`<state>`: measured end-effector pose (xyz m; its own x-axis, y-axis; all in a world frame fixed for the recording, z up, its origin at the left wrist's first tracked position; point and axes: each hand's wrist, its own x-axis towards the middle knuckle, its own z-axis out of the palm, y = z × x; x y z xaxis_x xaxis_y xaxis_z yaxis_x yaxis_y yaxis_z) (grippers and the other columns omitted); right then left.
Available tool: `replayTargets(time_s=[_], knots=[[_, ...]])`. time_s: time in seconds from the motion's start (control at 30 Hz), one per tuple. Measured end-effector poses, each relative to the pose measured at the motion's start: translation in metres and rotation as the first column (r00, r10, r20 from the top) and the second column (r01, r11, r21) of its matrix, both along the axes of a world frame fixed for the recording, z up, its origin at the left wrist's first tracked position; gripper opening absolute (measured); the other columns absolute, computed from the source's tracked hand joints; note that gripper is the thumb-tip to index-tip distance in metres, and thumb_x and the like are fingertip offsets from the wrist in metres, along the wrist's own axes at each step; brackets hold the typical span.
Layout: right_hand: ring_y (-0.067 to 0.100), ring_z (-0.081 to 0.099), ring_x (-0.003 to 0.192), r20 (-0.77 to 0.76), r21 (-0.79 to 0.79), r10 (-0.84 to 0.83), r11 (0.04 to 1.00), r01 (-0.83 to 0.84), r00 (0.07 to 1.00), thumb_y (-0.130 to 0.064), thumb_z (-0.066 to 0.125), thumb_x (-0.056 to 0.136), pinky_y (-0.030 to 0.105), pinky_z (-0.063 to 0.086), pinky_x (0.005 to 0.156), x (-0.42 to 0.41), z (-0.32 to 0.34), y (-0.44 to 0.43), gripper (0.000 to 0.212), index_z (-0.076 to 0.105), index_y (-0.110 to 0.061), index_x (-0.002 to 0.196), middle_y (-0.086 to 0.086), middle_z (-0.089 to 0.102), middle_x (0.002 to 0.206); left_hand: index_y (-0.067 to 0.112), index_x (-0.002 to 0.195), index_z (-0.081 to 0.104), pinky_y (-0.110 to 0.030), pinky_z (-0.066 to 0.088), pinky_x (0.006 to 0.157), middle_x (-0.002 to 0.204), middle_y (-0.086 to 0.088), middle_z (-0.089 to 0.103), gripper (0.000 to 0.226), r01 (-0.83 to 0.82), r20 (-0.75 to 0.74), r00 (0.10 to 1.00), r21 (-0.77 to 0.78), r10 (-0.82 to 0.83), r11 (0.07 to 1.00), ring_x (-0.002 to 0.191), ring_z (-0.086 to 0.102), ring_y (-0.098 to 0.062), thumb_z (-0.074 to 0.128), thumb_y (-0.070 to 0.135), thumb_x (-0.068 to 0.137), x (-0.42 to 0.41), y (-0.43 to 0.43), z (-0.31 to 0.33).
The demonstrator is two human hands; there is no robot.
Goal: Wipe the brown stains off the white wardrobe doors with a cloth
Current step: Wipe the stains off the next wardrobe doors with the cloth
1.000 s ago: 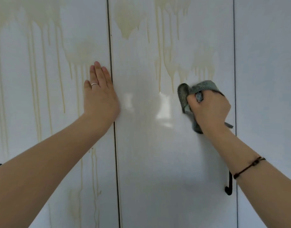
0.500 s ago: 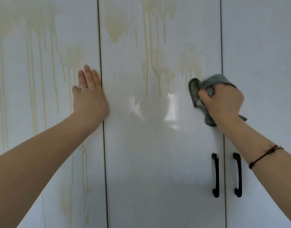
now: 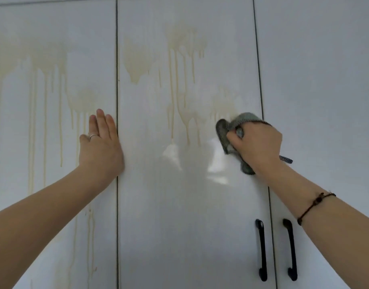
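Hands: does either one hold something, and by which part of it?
The right hand grips the cloth, bunched around its middle, against the middle door. The left hand holds nothing; it lies flat on the left door.

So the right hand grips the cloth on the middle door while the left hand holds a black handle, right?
No: the head view shows the left hand flat on the left door, away from the handles. The right hand does grip the cloth.
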<state>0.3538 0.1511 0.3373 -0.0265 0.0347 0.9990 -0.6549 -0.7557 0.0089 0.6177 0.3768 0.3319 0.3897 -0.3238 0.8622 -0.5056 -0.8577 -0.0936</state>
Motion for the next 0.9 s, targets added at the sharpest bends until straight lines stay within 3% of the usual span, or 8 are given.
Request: replayTargets(time_s=[0.13, 0.23, 0.4, 0.5, 0.6, 0.73, 0.8, 0.9], knots=[[0.023, 0.045, 0.048, 0.16, 0.108, 0.026, 0.993, -0.044, 0.987, -0.042, 0.051, 0.085, 0.024, 0.019, 0.047, 0.013, 0.015, 0.01, 0.039, 0.04, -0.017, 0.057, -0.003, 0.041, 0.05, -0.012, 0.146, -0.026, -0.043, 0.04, 0.11, 0.158, -0.031, -0.023, 0.079, -0.019, -0.018, 1.0, 0.003, 0.019, 1.0, 0.153, -0.003, -0.04, 0.025, 0.021, 0.095, -0.002, 0.001, 0.001], [0.019, 0.048, 0.048, -0.107, -0.103, 0.036, 0.994, -0.047, 0.994, -0.049, 0.054, 0.084, 0.021, 0.026, 0.049, 0.025, -0.028, 0.02, 0.034, 0.054, -0.025, 0.061, -0.006, 0.049, 0.055, -0.012, 0.146, -0.026, -0.043, 0.04, 0.11, 0.158, -0.032, -0.023, 0.081, -0.033, -0.018, 0.999, 0.013, 0.034, 0.999, 0.152, -0.004, -0.041, 0.028, 0.021, 0.095, -0.002, 0.001, 0.0], [0.015, 0.035, 0.038, -0.43, -0.318, -0.071, 0.945, -0.077, 0.9, -0.035, 0.07, 0.076, 0.02, 0.022, 0.044, 0.015, -0.069, 0.004, 0.044, 0.038, -0.023, 0.049, -0.008, 0.036, 0.046, -0.013, 0.146, -0.024, -0.04, 0.043, 0.107, 0.158, -0.033, -0.021, 0.08, -0.028, 0.015, 1.0, 0.029, 0.027, 0.999, 0.152, -0.001, -0.042, 0.028, 0.02, 0.095, -0.002, 0.002, 0.0], [0.016, 0.036, 0.036, -0.315, -0.322, -0.113, 0.947, 0.006, 0.942, -0.038, 0.065, 0.081, 0.017, 0.019, 0.046, -0.003, -0.034, -0.011, 0.043, 0.042, -0.023, 0.048, -0.008, 0.037, 0.042, -0.014, 0.145, -0.026, -0.039, 0.042, 0.107, 0.157, -0.034, -0.021, 0.08, -0.023, 0.018, 1.0, 0.029, 0.023, 0.999, 0.152, -0.001, -0.044, 0.027, 0.019, 0.095, 0.0, 0.001, -0.002], [0.013, 0.029, 0.039, -0.025, -0.129, -0.088, 0.988, 0.084, 0.996, -0.038, 0.057, 0.087, 0.017, 0.011, 0.048, -0.01, 0.023, -0.016, 0.047, 0.029, -0.023, 0.052, -0.009, 0.028, 0.044, -0.014, 0.145, -0.026, -0.04, 0.042, 0.109, 0.157, -0.035, -0.022, 0.08, -0.022, 0.039, 0.999, 0.027, 0.021, 0.999, 0.151, -0.001, -0.045, 0.025, 0.019, 0.094, 0.005, 0.0, -0.002], [0.016, 0.033, 0.044, 0.239, 0.068, 0.023, 0.997, -0.041, 0.971, -0.038, 0.045, 0.088, 0.024, 0.018, 0.046, 0.007, 0.066, -0.005, 0.039, 0.033, -0.016, 0.058, -0.001, 0.036, 0.049, -0.014, 0.145, -0.026, -0.04, 0.042, 0.109, 0.157, -0.035, -0.022, 0.082, -0.025, 0.032, 0.999, 0.029, 0.024, 0.999, 0.151, 0.0, -0.045, 0.027, 0.021, 0.094, 0.004, 0.001, -0.003], [0.019, 0.035, 0.045, 0.236, 0.071, 0.036, 0.996, -0.054, 0.971, -0.038, 0.044, 0.087, 0.025, 0.017, 0.046, 0.02, 0.065, 0.01, 0.038, 0.031, -0.016, 0.059, 0.0, 0.035, 0.051, -0.013, 0.146, -0.025, -0.04, 0.043, 0.107, 0.157, -0.034, -0.022, 0.082, -0.028, 0.027, 0.999, 0.034, 0.027, 0.999, 0.152, 0.0, -0.044, 0.029, 0.021, 0.094, 0.002, 0.002, -0.003], [0.022, 0.046, 0.048, 0.0, -0.056, -0.001, 0.998, 0.001, 1.0, -0.046, 0.049, 0.091, 0.025, 0.02, 0.045, 0.041, 0.029, 0.034, 0.042, 0.042, -0.02, 0.058, -0.005, 0.042, 0.053, -0.012, 0.146, -0.025, -0.041, 0.043, 0.107, 0.158, -0.033, -0.022, 0.083, -0.027, 0.025, 0.999, 0.037, 0.026, 0.999, 0.152, 0.0, -0.043, 0.031, 0.021, 0.095, 0.0, 0.002, -0.002]])
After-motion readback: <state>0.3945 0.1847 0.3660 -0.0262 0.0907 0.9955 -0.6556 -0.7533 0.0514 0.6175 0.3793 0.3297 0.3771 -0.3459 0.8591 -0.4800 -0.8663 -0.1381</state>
